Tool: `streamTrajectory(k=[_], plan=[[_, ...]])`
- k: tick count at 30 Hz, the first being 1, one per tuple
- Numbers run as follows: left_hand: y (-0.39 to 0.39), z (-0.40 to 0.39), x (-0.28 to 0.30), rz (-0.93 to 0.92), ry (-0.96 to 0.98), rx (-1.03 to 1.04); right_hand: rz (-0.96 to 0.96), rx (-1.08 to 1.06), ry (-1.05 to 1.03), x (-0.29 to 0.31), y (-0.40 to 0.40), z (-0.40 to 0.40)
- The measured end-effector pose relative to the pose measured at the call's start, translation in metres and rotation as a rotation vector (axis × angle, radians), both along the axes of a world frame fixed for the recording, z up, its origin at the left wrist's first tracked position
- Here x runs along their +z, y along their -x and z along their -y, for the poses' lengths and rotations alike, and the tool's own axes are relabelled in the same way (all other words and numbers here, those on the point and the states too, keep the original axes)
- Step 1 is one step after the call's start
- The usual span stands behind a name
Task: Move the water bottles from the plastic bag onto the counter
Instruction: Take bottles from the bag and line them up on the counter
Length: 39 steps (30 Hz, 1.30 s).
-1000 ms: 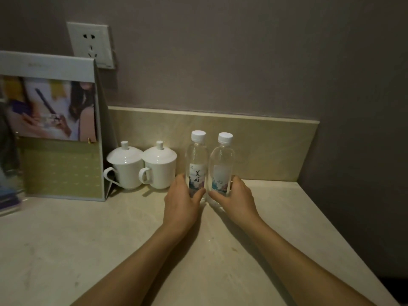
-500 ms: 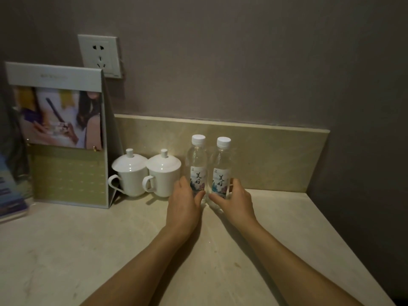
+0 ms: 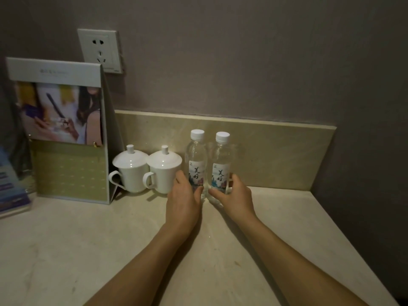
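Two bottles stand upright side by side on the counter [image 3: 276, 217] against the backsplash, the left hand [image 3: 184, 198] gripping the left bottle [image 3: 196, 160] and the right hand [image 3: 235, 196] gripping the right bottle [image 3: 221, 162].

Left hand [image 3: 184, 198] grips the left bottle [image 3: 195, 160]; right hand [image 3: 235, 196] grips the right bottle [image 3: 220, 162]; both upright on the counter [image 3: 88, 250].

The clear plastic water bottle [image 3: 195, 161] gripped by the left hand [image 3: 183, 198] carries a white label reading "美好"; the matching bottle [image 3: 221, 164] in the right hand [image 3: 235, 196] reads the same. Other print is illegible.
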<state>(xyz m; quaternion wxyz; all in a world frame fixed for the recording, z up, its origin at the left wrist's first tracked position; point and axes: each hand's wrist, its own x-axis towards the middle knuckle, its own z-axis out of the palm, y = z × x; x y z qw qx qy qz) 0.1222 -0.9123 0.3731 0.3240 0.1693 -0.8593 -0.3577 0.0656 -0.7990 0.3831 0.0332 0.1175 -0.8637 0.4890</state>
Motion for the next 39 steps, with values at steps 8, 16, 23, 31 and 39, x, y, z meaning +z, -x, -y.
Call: streamTrajectory(k=[8,16,23,31,39], plan=[[-0.001,0.001,0.003,0.021,0.017,0.019,0.019,-0.006,0.003,0.0,0.004,0.006],[0.004,0.005,0.001,0.036,0.04,0.066,0.034,0.02,-0.005,0.001,0.009,0.009],[0.007,0.007,0.003,0.049,0.054,0.08,0.035,0.005,-0.002,0.001,0.013,0.015],[0.01,0.01,0.004,0.074,0.112,0.098,0.008,-0.016,-0.068,0.0,0.017,0.021],[0.012,0.015,0.001,0.1,0.158,0.09,-0.013,-0.03,-0.089,0.001,0.018,0.025]])
